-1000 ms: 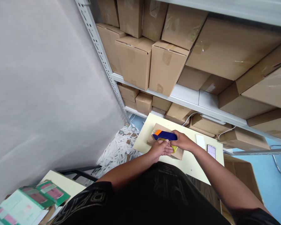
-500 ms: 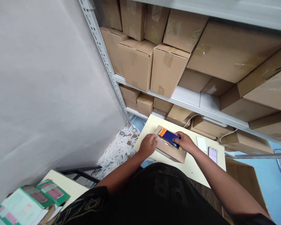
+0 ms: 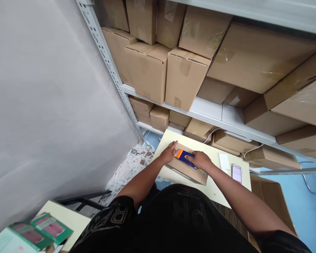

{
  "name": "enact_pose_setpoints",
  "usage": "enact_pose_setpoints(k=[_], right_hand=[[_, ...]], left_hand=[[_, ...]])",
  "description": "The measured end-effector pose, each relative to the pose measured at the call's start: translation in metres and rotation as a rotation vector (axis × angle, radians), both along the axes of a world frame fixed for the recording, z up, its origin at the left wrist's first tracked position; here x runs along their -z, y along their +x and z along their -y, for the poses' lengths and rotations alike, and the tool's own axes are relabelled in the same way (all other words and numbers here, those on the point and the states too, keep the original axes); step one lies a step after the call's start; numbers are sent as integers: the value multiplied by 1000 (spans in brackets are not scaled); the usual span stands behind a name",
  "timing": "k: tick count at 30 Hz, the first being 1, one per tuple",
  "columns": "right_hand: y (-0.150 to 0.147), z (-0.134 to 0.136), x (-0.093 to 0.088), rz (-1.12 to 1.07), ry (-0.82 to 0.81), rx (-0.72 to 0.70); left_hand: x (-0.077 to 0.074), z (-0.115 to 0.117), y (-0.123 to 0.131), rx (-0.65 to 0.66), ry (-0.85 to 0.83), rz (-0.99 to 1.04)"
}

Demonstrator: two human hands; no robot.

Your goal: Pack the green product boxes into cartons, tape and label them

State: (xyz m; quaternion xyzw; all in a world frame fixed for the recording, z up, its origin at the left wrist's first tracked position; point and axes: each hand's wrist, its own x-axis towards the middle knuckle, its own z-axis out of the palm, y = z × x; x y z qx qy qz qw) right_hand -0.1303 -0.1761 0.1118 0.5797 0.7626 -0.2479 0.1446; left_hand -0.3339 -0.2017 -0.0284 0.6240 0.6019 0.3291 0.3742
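Observation:
A brown cardboard box point(image 3: 185, 170) lies on the pale tabletop in front of me. My right hand point(image 3: 201, 161) is closed round a blue tape dispenser point(image 3: 187, 158) with an orange front end, which rests over the top of the box. A bit of yellow shows below the fingers at its rear. My left hand point(image 3: 169, 153) lies against the box's left end, fingers stretched out and holding nothing, close to the orange end. Its palm side is hidden.
A phone point(image 3: 236, 174) and a white card-like item point(image 3: 224, 162) lie on the table point(image 3: 246, 186) at right. Shelving point(image 3: 210, 119) full of cartons stands beyond. Paper scraps point(image 3: 126, 168) cover the floor at left. Green-and-white boxes point(image 3: 28, 233) sit on another table at lower left.
My left hand has moved up along the box's left end, its fingers straightening. The tape dispenser has shifted slightly left and tilted in my right hand. The shiny clear strip is less visible.

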Motion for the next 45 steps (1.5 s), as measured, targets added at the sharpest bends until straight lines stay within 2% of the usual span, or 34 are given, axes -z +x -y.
enact_pose_setpoints(k=[4, 7, 12, 18, 30, 34, 37, 39, 42, 45], right_hand=[[3, -4, -1, -35, -15, 32], [19, -11, -8, -89, -46, 66], [79, -16, -16, -128, -88, 145], [157, -1, -8, -191, -154, 226], [263, 15, 7, -168, -235, 297], [277, 16, 27, -167, -255, 338], [259, 13, 53, -148, -209, 304], [241, 10, 73, -166, -207, 332], [224, 11, 99, -313, -354, 557], [226, 30, 121, -432, -477, 831]], left_hand=[[-3, -3, -4, 35, -26, -96], [-2, -4, -5, 61, -47, -163], [4, -6, -8, 65, -37, -204], [9, -8, -9, 85, -12, -220], [2, -10, -8, 73, -31, -227], [2, -9, -7, 69, -29, -229], [1, -10, -5, 68, -40, -244], [0, -10, -5, 73, -38, -249], [1, -10, -5, 76, -27, -236], [3, -11, -6, 63, -20, -218]])
